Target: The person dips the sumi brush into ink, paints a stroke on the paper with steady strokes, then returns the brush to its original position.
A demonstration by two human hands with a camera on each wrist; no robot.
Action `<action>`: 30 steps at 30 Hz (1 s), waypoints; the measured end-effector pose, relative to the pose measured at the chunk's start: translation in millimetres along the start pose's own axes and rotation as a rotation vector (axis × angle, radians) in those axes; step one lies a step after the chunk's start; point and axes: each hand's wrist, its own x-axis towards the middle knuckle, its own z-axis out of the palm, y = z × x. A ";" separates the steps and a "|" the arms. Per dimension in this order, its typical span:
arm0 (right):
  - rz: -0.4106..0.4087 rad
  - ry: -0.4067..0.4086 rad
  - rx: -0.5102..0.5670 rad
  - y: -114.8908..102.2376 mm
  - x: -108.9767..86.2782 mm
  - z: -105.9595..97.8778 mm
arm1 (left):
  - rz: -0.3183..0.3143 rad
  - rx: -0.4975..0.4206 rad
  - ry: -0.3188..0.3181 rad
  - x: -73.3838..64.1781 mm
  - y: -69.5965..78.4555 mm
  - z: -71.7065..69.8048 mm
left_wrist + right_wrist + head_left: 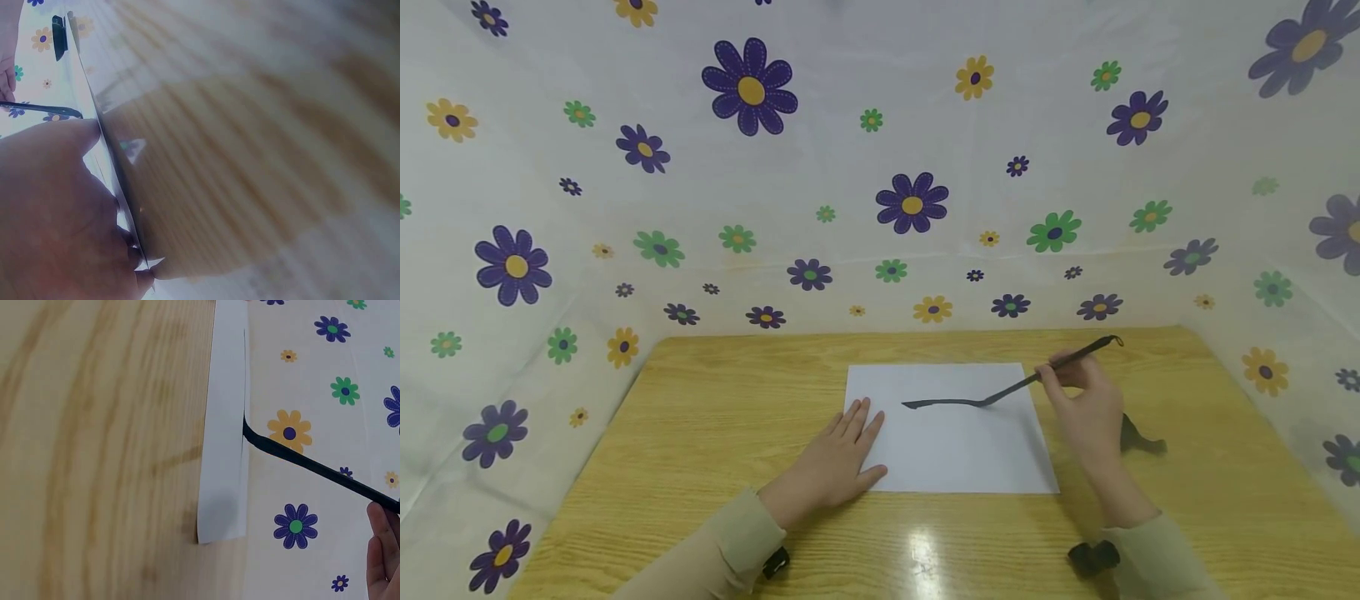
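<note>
My right hand (1086,412) pinches a long black calligraphy brush (1037,377) by its handle, tilted up to the right with a small loop at its top end. Its dark bristles bend against a sheet of white paper (958,458); the right wrist view also shows the brush (312,465) bent at the paper. A black stroke (940,402) runs roughly level leftward from the bristles. With fingers spread, my left hand (835,462) rests on the paper's left edge. In the left wrist view, the left hand (56,206) fills the lower left.
A dark object (1138,437) lies on the wooden table (715,400) just right of the right hand, partly hidden by it. A white flower-printed cloth (820,158) encloses the table's back and sides. A black device (1093,558) sits at the right wrist.
</note>
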 end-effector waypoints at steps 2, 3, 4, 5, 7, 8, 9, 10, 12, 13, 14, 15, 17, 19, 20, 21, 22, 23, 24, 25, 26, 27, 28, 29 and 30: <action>0.011 -0.001 -0.006 0.2 -0.4 -1.7 | 0.001 0.004 0.002 0.4 -0.3 0.2; 0.016 -0.001 -0.009 0.2 -0.6 -2.5 | 0.001 0.005 0.004 0.7 -0.6 0.6; 0.022 -0.002 -0.012 0.3 -1.1 -3.4 | 0.001 0.007 0.005 1.0 -0.8 0.9; 0.026 -0.003 -0.014 0.3 -1.5 -4.3 | 0.002 0.008 0.005 1.2 -1.0 1.2; 0.031 -0.005 -0.017 0.7 -1.9 -5.9 | 0.001 0.012 0.003 1.4 -1.1 1.3; 0.034 -0.007 -0.019 1.0 -2.2 -6.5 | 0.001 0.013 0.001 1.4 -1.0 1.1; 0.035 -0.009 -0.020 1.2 -2.2 -7.0 | 0.001 0.013 0.001 1.2 -0.8 0.7; 0.035 -0.011 -0.022 1.6 -2.3 -7.4 | 0.001 0.014 0.000 1.0 -0.5 0.0; 0.032 -0.014 -0.022 2.7 -2.0 -7.7 | 0.001 0.012 -0.001 0.5 -0.1 -0.6; 0.030 -0.015 -0.023 3.2 -1.8 -7.7 | 0.001 0.011 -0.001 0.5 0.0 -0.8; 0.028 -0.017 -0.028 3.5 -1.8 -7.5 | 0.001 0.009 -0.001 0.5 -0.1 -0.7; 0.025 -0.019 -0.028 3.7 -1.6 -7.3 | 0.000 0.009 -0.002 0.7 -0.3 -0.4; 0.023 -0.023 -0.030 4.1 -1.5 -7.0 | -0.001 0.006 -0.002 1.2 -0.8 0.9; 0.022 -0.029 -0.033 3.7 -1.6 -6.5 | -0.001 0.010 0.000 1.8 -1.6 2.2; 0.021 -0.032 -0.030 3.3 -1.7 -6.2 | -0.001 0.013 0.002 2.0 -2.2 3.5; 0.021 -0.033 -0.028 2.9 -1.8 -5.9 | -0.001 0.014 0.004 2.3 -2.8 4.6; 0.018 -0.034 -0.028 2.4 -1.8 -5.5 | -0.001 0.017 0.005 2.6 -3.4 5.8; 0.014 -0.034 -0.027 2.0 -1.9 -5.0 | 0.000 0.021 0.009 2.8 -4.1 6.9; 0.009 -0.033 -0.025 1.7 -1.8 -4.6 | 0.000 0.022 0.012 3.0 -4.5 7.2; 0.004 -0.032 -0.023 1.3 -1.9 -4.2 | 0.002 0.021 0.013 3.1 -4.9 7.9; -0.001 -0.030 -0.022 0.9 -1.9 -3.8 | 0.004 0.020 0.016 3.0 -5.1 8.3; -0.006 -0.026 -0.022 0.5 -1.9 -3.5 | 0.006 0.015 0.017 2.8 -4.9 7.8; -0.012 -0.023 -0.022 -0.1 -2.0 -3.3 | 0.009 0.018 0.018 2.5 -4.7 7.6; -0.017 -0.020 -0.021 -0.8 -2.2 -3.2 | 0.012 0.016 0.021 2.0 -4.3 7.2; -0.024 -0.016 -0.017 -1.6 -2.3 -3.1 | 0.014 0.013 0.022 1.4 -3.5 6.0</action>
